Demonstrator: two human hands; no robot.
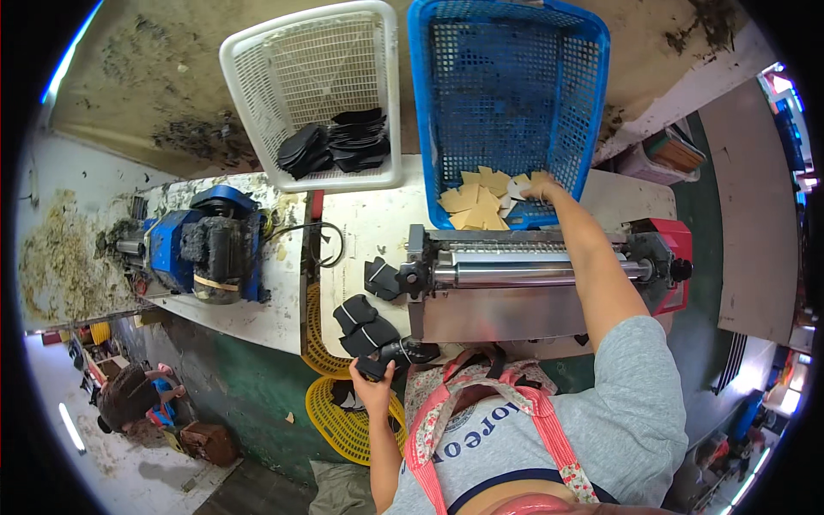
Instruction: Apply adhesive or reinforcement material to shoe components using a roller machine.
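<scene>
My left hand is closed around a small black bundle, held low in front of me above a yellow basket. Beside it, bundles of black cut pieces lie on the white table, some with a thin pale band round them. My right arm stretches over a roller machine with a shiny steel roller. At its end, my right hand reaches into the blue plastic basket, at a heap of tan card-like pieces with a white one among them. Its fingers are too small and covered to read.
A white basket with stacks of black pieces stands left of the blue one. Yellow baskets sit by the table's near edge. Further left is a grimy blue motor machine with a black cable. Another person is at far left.
</scene>
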